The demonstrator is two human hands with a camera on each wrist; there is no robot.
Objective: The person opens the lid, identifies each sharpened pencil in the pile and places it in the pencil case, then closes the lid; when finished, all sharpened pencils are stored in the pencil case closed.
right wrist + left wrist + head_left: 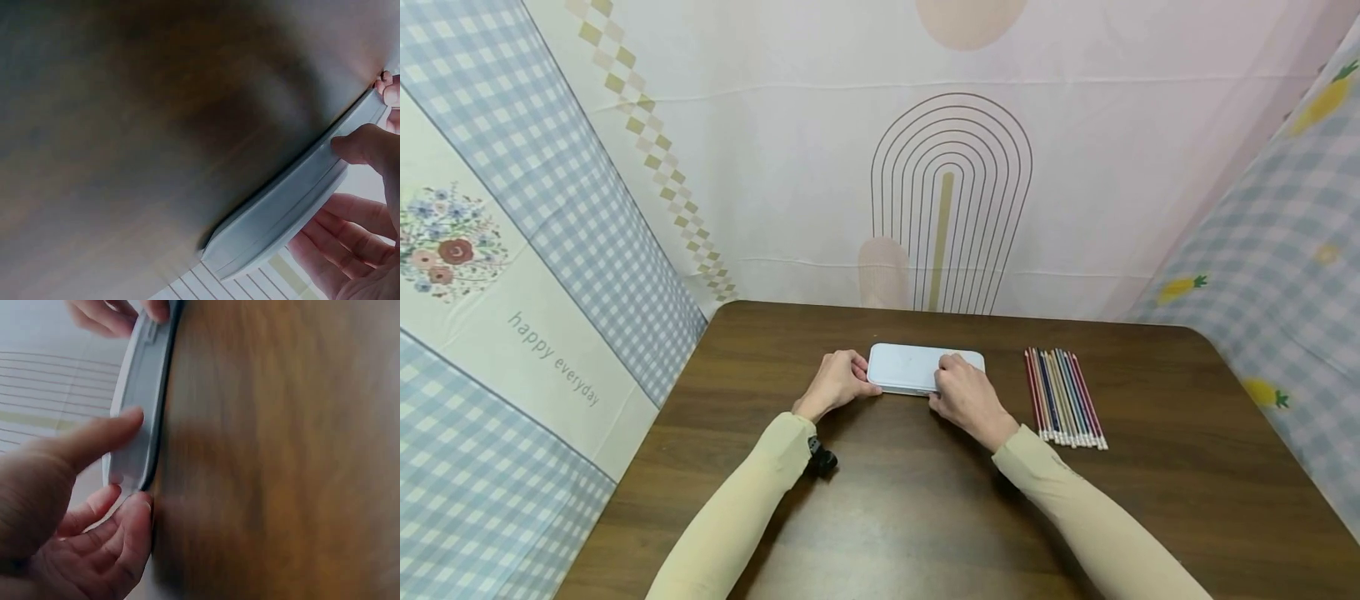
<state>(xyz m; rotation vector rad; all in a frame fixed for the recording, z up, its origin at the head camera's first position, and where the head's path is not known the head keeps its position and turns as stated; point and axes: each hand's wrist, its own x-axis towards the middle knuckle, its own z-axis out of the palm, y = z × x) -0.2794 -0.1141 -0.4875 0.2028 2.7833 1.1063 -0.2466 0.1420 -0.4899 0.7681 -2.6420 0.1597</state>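
Note:
A flat, pale blue-white pencil case (904,365) lies on the table with its lid down. My left hand (837,383) holds its left end, the thumb on the front wall and the fingers curled around the corner. In the left wrist view, a small catch (151,332) shows on the front wall of the case. My right hand (967,398) grips the case toward its right end. Its thumb (353,145) presses the front wall, while bent fingers lie over the lid.
A row of pencils (1063,396) in several colours lies to the right of the case, white eraser ends toward me. The brown wooden table (887,517) ends at a patterned cloth (797,192) behind it. Checked cloths hang at both sides.

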